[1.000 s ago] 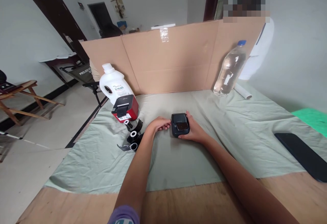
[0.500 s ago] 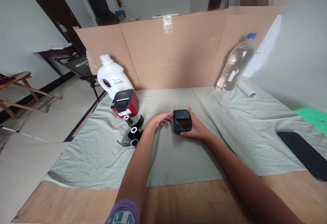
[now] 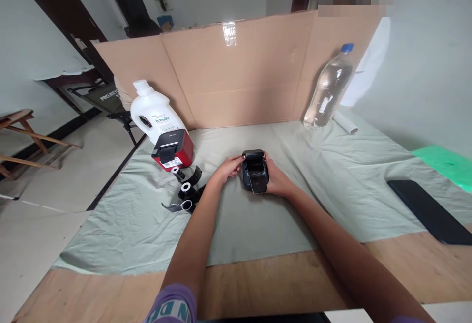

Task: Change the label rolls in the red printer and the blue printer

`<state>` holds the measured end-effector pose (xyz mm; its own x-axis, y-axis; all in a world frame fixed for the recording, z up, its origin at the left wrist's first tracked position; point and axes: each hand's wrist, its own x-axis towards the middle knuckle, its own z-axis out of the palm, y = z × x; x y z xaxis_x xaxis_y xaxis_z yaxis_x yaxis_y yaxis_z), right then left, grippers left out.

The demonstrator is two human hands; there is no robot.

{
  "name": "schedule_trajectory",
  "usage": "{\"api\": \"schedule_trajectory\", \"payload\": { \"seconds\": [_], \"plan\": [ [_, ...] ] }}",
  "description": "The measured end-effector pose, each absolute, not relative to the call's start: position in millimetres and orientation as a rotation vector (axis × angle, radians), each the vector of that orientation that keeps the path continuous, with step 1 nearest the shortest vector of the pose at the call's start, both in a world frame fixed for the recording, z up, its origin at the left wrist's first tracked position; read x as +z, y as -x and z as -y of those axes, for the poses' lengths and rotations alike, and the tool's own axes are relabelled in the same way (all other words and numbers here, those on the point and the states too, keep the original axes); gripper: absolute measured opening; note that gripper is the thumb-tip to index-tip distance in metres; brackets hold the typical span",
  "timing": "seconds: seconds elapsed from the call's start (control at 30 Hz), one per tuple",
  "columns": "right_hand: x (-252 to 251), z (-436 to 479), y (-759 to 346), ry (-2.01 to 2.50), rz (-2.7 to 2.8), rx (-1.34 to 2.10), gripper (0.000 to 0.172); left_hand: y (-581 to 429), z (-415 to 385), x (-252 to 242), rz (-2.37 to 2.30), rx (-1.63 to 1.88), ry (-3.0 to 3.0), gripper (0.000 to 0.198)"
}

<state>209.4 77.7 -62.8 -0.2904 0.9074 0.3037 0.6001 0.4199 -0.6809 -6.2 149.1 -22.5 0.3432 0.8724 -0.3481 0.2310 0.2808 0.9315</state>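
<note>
A small black portable printer (image 3: 255, 185) sits in the middle of the cloth, its lid (image 3: 254, 154) raised and its inner bay showing. My right hand (image 3: 277, 178) is wrapped round the printer's right side. At its upper left edge, my left hand (image 3: 229, 167) has its fingers curled, the fingertips pressed against the casing near the lid hinge. To the left of my left forearm lie several rolls of black strip, among them a black roll with a white core (image 3: 186, 188). Behind those rolls stands a red and black printer (image 3: 173, 149) with black strip coming out of its slot.
A white detergent bottle (image 3: 153, 109) stands behind the red printer. At the back right are a clear water bottle (image 3: 328, 89) and a white tube (image 3: 345, 123). A black phone (image 3: 429, 210) lies at the right. The cardboard screen (image 3: 239, 77) closes off the back.
The black printer's lid has swung up, showing the bay. My left fingers have come onto the printer's upper left edge. The whole view has shifted slightly.
</note>
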Motion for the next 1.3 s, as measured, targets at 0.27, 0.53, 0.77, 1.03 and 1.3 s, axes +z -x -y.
{"api": "schedule_trajectory", "payload": {
  "seconds": [0.27,0.53,0.77,1.03,1.3],
  "plan": [
    [-57,-77,-218,1.127,2.057,0.661,0.123,-18,-147,-33,-1.483,0.813,-1.356,0.049],
    [-35,-89,-240,1.176,1.928,0.869,0.043,-20,-128,-32,-1.560,0.983,-1.470,0.033],
    [10,-134,-196,1.642,2.302,0.367,0.028,-12,-65,-52,-1.519,1.091,-1.577,0.042],
    [15,-144,-174,1.910,2.467,0.282,0.029,-6,-54,-53,-1.470,1.055,-1.562,0.037],
    [27,-159,-177,1.940,2.487,0.385,0.020,-4,-52,-44,-1.413,1.121,-1.454,0.036]
  ]
}}
